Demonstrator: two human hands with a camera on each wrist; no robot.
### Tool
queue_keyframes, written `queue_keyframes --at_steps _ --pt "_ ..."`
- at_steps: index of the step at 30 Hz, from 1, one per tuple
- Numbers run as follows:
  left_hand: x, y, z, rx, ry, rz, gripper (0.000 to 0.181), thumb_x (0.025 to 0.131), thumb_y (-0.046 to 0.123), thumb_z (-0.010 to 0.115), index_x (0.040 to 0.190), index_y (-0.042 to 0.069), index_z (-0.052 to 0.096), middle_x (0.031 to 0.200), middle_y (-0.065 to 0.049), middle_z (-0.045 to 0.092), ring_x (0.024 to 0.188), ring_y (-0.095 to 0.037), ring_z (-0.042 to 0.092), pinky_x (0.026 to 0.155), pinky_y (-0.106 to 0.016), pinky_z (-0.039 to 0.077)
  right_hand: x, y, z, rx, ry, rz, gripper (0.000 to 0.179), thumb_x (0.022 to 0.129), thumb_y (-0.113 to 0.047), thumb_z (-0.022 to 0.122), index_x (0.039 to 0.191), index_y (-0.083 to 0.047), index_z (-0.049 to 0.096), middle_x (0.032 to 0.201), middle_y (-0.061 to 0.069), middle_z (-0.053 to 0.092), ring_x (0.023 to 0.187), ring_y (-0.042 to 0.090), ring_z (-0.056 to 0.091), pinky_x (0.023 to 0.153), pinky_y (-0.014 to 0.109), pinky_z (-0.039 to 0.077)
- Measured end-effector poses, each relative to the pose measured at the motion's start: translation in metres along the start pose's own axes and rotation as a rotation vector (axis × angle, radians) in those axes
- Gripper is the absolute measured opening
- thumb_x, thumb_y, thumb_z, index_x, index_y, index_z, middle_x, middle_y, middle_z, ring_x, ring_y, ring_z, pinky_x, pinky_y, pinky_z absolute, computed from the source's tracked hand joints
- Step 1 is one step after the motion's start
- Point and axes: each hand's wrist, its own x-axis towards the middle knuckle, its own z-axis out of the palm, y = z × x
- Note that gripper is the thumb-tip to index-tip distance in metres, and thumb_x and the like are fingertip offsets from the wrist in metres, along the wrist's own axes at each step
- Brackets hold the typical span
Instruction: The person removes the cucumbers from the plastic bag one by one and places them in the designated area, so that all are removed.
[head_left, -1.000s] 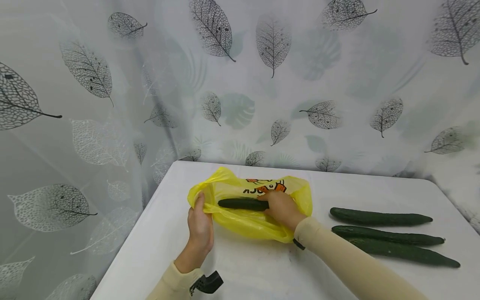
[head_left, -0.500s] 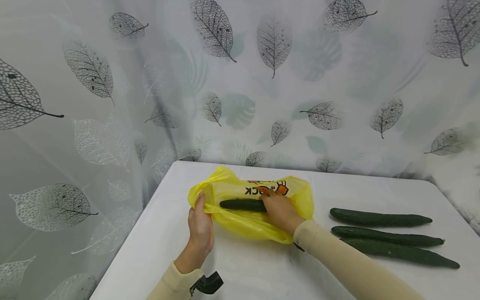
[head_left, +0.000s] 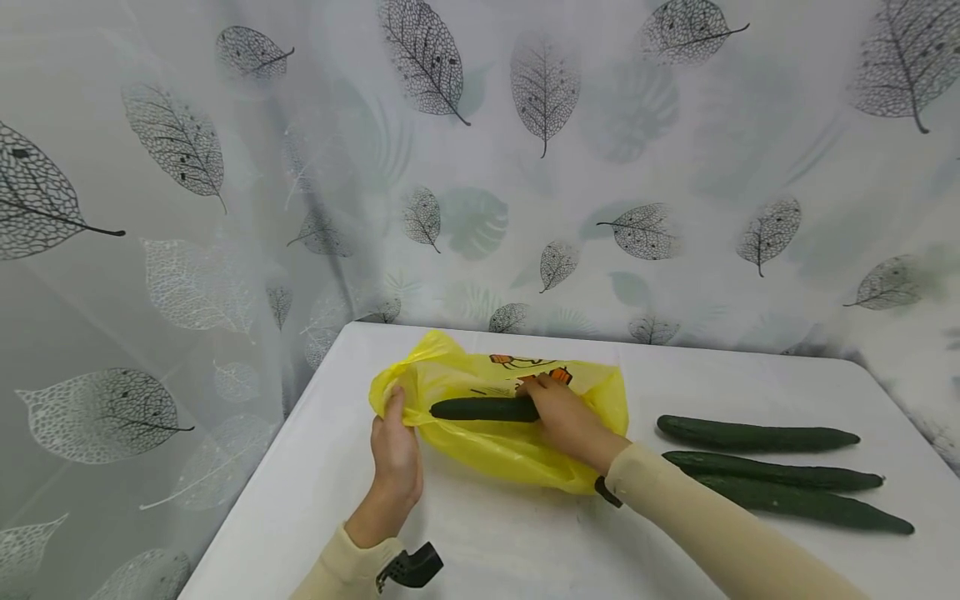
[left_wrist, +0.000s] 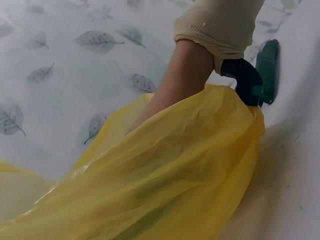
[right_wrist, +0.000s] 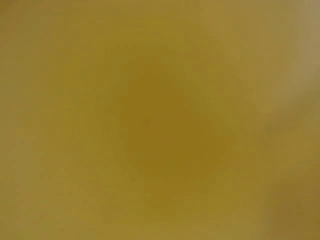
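A yellow plastic bag (head_left: 502, 454) with printed black and orange marks lies at the table's middle, its mouth spread. My left hand (head_left: 395, 458) grips the bag's left edge, fingers tucked behind the plastic. Inside the bag's opening, my right hand (head_left: 567, 419) holds a dark green cucumber (head_left: 480, 408) by its right end; the cucumber points left, toward the left hand. In the left wrist view the yellow bag (left_wrist: 190, 170) covers most of the right hand, and a green shape shows faintly through it. Only blurred yellow plastic (right_wrist: 160, 120) fills the right wrist view.
Several more cucumbers lie on the table's right side: one at the back (head_left: 757, 434), one in the middle (head_left: 776, 472) and one in front (head_left: 802, 504). The white table (head_left: 510, 550) meets a leaf-patterned curtain (head_left: 480, 167) behind and at left.
The left hand and the bag's left edge have shifted slightly left. My right hand keeps its hold on the cucumber, its wrist a little further right, and the bag's print has creased.
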Motion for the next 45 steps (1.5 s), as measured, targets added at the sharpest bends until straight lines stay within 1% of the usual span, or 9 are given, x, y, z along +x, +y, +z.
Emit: queue_keyframes --at_steps 7,13,16,20,23,31,37,40,45 --pt "-0.001 0.001 0.001 -0.022 -0.021 0.008 0.046 0.112 0.035 0.032 0.140 0.000 0.040 0.133 -0.015 0.045 0.126 -0.023 0.043 0.112 -0.036 0.032 -0.012 -0.004 -0.009 0.143 0.031 -0.051 0.045 0.086 0.004 0.076 0.127 -0.006 0.061 0.119 0.009 0.061 0.111 0.028 0.058 0.100 0.044 0.049" --pt "-0.002 0.002 0.001 -0.033 -0.011 0.003 0.049 0.112 0.039 0.033 0.143 0.002 0.038 0.137 -0.016 0.041 0.128 -0.023 0.042 0.114 -0.038 0.030 -0.025 -0.006 -0.019 0.281 0.027 -0.094 0.045 0.090 -0.001 0.075 0.130 -0.009 0.058 0.125 0.004 0.058 0.116 0.024 0.057 0.102 0.043 0.048" --pt "-0.002 0.002 0.000 -0.024 -0.009 0.000 0.052 0.111 0.043 0.033 0.143 0.003 0.038 0.136 -0.015 0.042 0.125 -0.020 0.043 0.113 -0.036 0.031 -0.030 -0.009 -0.025 0.371 0.030 -0.133 0.045 0.091 -0.003 0.075 0.131 -0.012 0.057 0.126 0.001 0.057 0.115 0.022 0.058 0.100 0.042 0.049" --pt "-0.002 0.001 -0.001 -0.013 -0.022 0.007 0.055 0.110 0.046 0.032 0.143 0.003 0.038 0.134 -0.015 0.044 0.127 -0.025 0.042 0.112 -0.036 0.033 -0.037 -0.014 -0.032 0.520 0.026 -0.154 0.045 0.092 -0.005 0.075 0.132 -0.014 0.056 0.129 -0.001 0.057 0.117 0.021 0.057 0.100 0.040 0.049" --pt "-0.002 0.001 -0.001 -0.004 -0.033 0.006 0.056 0.110 0.048 0.032 0.143 0.003 0.038 0.133 -0.014 0.045 0.128 -0.029 0.041 0.113 -0.038 0.032 -0.040 -0.018 -0.037 0.632 0.015 -0.140 0.046 0.092 -0.006 0.074 0.133 -0.013 0.055 0.132 0.001 0.057 0.119 0.023 0.057 0.100 0.040 0.049" --pt "-0.002 0.000 -0.002 0.017 -0.029 -0.013 0.055 0.109 0.050 0.033 0.142 0.006 0.037 0.125 -0.006 0.047 0.120 -0.020 0.046 0.109 -0.031 0.035 -0.043 -0.026 -0.055 0.924 -0.012 -0.096 0.045 0.092 -0.003 0.074 0.133 -0.002 0.055 0.129 0.013 0.059 0.118 0.032 0.059 0.099 0.041 0.051" --pt "-0.003 -0.001 -0.003 0.003 -0.022 -0.011 0.055 0.110 0.049 0.031 0.143 0.006 0.036 0.127 -0.008 0.047 0.119 -0.020 0.046 0.107 -0.031 0.036 -0.047 -0.030 -0.071 1.157 -0.024 -0.101 0.047 0.093 0.001 0.072 0.136 -0.002 0.053 0.136 0.018 0.056 0.122 0.036 0.059 0.095 0.044 0.054" --pt "-0.003 -0.002 -0.004 -0.003 -0.009 -0.010 0.054 0.110 0.048 0.030 0.142 0.006 0.037 0.124 -0.007 0.048 0.116 -0.021 0.047 0.105 -0.029 0.038 -0.050 -0.031 -0.080 1.203 0.000 -0.115 0.049 0.093 0.002 0.071 0.138 -0.004 0.052 0.136 0.018 0.055 0.120 0.035 0.060 0.095 0.045 0.054" --pt "-0.001 -0.002 -0.004 -0.023 0.020 0.009 0.052 0.111 0.046 0.029 0.141 0.005 0.038 0.123 -0.010 0.048 0.111 -0.020 0.049 0.100 -0.027 0.043 -0.059 -0.029 -0.097 1.207 0.067 -0.113 0.050 0.093 0.003 0.070 0.139 -0.005 0.052 0.139 0.015 0.054 0.123 0.032 0.059 0.097 0.044 0.052"
